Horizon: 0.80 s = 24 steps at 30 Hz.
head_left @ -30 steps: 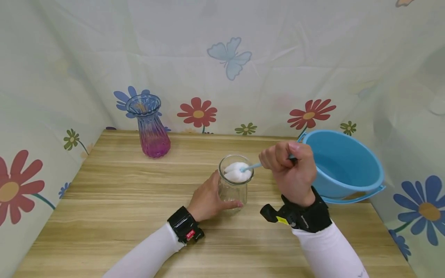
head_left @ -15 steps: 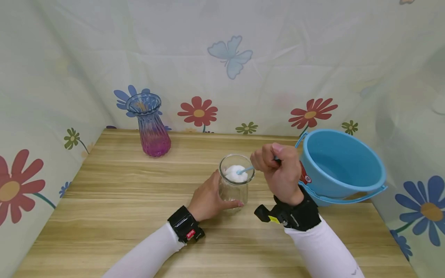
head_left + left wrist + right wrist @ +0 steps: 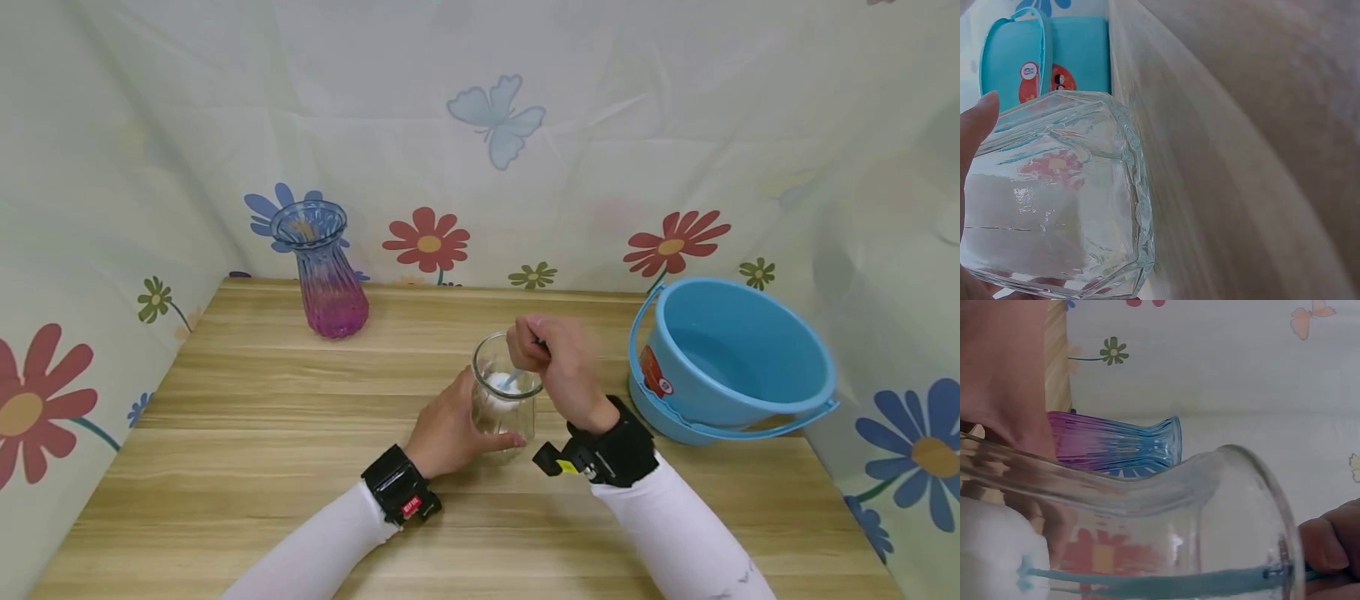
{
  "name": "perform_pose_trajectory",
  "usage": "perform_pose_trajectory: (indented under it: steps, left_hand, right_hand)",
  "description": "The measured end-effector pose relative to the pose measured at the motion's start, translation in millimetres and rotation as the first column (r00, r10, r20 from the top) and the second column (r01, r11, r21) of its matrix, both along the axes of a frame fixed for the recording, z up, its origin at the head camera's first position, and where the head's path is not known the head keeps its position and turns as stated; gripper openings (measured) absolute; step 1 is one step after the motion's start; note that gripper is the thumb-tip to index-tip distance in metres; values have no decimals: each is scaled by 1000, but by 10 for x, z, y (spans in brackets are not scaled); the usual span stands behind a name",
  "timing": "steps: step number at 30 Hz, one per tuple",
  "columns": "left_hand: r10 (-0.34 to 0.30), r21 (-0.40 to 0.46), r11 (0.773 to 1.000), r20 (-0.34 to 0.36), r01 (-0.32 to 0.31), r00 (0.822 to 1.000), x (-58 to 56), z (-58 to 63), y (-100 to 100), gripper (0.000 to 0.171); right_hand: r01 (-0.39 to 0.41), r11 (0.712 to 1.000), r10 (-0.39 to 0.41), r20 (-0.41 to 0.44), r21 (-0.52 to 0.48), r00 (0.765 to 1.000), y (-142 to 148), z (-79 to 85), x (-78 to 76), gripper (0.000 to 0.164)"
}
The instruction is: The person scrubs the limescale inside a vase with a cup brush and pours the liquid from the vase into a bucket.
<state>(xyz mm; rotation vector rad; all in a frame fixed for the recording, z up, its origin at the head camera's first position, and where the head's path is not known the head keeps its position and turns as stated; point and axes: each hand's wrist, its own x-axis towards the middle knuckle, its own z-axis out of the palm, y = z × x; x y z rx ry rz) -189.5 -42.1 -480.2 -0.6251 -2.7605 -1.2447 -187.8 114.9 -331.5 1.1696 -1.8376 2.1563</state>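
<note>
White sleeves point(image 3: 678, 529) and black wrist bands point(image 3: 626, 442) come in from the near side, left and right. Just beyond, the left hand point(image 3: 450, 429) has its thumb and fingers wrapped round the lower body of a clear glass jar point(image 3: 501, 421), upright near the middle of the wooden counter point(image 3: 247, 400). At the jar's mouth, on its right side, the right hand point(image 3: 558, 367) curls its fingers round the light-blue handle of a brush, whose white head point(image 3: 997, 550) sits inside the glass. Farther right stands a blue bucket point(image 3: 742, 350), its handle lowered. At the far left is a blue-to-pink ribbed vase point(image 3: 333, 283), before a flower-printed curtain point(image 3: 360, 125).
</note>
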Motion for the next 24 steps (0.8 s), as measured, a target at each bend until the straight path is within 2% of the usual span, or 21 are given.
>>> perform_pose_trajectory:
  steps: [3, 13, 24]
  left_hand:
    - [1, 1, 1000, 12, -1, 1000, 6, 0, 0, 114]
    - [-13, 16, 1000, 15, 12, 1000, -5, 20, -8, 111]
    - [-3, 3, 1000, 23, 3, 1000, -6, 20, -16, 112]
  right_hand:
    - [0, 997, -2, 30, 79, 1000, -5, -45, -39, 44]
    - [28, 979, -42, 65, 203, 997, -15, -57, -102, 46]
    - [41, 968, -76, 134, 248, 988, -5, -56, -119, 45]
